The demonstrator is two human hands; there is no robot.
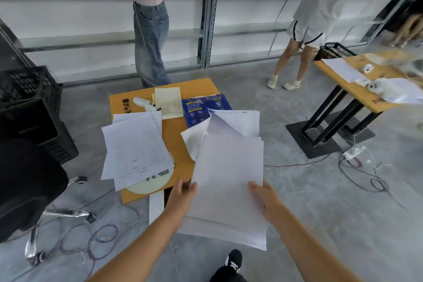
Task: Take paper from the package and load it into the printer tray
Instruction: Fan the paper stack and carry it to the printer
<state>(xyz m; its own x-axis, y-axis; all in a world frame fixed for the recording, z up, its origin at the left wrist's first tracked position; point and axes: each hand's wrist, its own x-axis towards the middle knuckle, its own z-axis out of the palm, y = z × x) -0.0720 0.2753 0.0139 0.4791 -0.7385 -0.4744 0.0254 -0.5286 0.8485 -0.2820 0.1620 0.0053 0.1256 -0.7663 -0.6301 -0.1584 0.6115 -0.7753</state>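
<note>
A thick stack of blank white paper is lifted off the low orange table, held at its near end from both sides. My left hand grips its left edge and my right hand grips its right edge. Behind the stack lies the torn-open blue paper package with its white wrapper flaps folded back. No printer tray shows clearly; a black machine sits at the left edge.
Printed sheets lie on the table's left, over a round disc. Two people stand near the shelving at the back. A second orange table is at right. Cables run across the floor. My shoe is below.
</note>
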